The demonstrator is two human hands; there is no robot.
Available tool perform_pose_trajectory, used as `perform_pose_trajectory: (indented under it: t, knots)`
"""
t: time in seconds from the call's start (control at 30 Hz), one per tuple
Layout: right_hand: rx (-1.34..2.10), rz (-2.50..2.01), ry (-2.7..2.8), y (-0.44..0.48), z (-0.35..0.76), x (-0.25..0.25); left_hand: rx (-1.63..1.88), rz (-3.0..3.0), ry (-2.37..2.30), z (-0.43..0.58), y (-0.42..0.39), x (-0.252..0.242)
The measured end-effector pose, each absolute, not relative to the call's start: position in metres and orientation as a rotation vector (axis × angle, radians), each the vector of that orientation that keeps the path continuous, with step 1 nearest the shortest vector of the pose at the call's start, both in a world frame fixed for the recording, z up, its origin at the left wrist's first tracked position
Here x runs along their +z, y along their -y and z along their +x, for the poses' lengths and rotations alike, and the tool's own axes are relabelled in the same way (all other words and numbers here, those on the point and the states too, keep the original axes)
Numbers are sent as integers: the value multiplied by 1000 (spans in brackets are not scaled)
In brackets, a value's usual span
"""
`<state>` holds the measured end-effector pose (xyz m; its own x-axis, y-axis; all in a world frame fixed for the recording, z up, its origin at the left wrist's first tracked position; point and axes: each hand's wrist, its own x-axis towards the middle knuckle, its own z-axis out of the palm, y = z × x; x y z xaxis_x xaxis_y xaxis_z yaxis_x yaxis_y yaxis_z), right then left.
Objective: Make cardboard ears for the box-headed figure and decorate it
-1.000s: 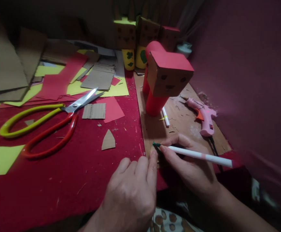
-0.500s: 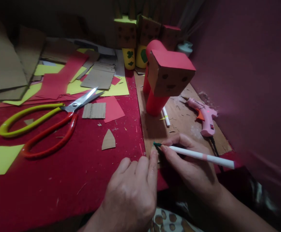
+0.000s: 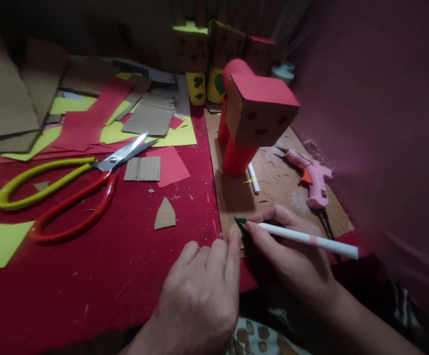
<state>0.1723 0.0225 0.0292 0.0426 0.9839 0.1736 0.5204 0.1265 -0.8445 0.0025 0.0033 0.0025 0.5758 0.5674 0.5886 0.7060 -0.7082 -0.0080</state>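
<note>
My right hand [image 3: 291,256] grips a white marker [image 3: 306,240] with its dark green tip on a small cardboard piece [image 3: 236,228] at the near edge of a brown board [image 3: 273,192]. My left hand [image 3: 199,291] is curled, its fingertips pressing that small piece down; most of the piece is hidden under both hands. Just beyond stands a red paper-and-cardboard animal figure [image 3: 253,116] with a drawn face.
Large scissors [image 3: 70,190] with yellow and red handles lie open on the red cloth at left. A pink glue gun [image 3: 310,177] rests on the board at right. Cardboard scraps [image 3: 165,215], red and yellow paper [image 3: 88,123], and more box figures [image 3: 203,54] fill the back.
Hardly anything: the view has shifted slightly, and both hands stay on the small piece with the marker tip in place.
</note>
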Motion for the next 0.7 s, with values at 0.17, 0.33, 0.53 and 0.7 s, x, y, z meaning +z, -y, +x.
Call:
perform_pose_trajectory:
  t: [0.17, 0.33, 0.53, 0.7]
  knots:
    - [759, -1478, 1581, -21, 173, 26, -840, -2569, 1064, 1, -4, 2]
    - [779, -1483, 1586, -21, 174, 26, -824, -2567, 1072, 1, -4, 2]
    - [728, -1494, 1594, -21, 173, 28, -852, -2560, 1050, 3, -2, 3]
    - [767, -1478, 1600, -20, 174, 28, -846, -2571, 1070, 2, -3, 2]
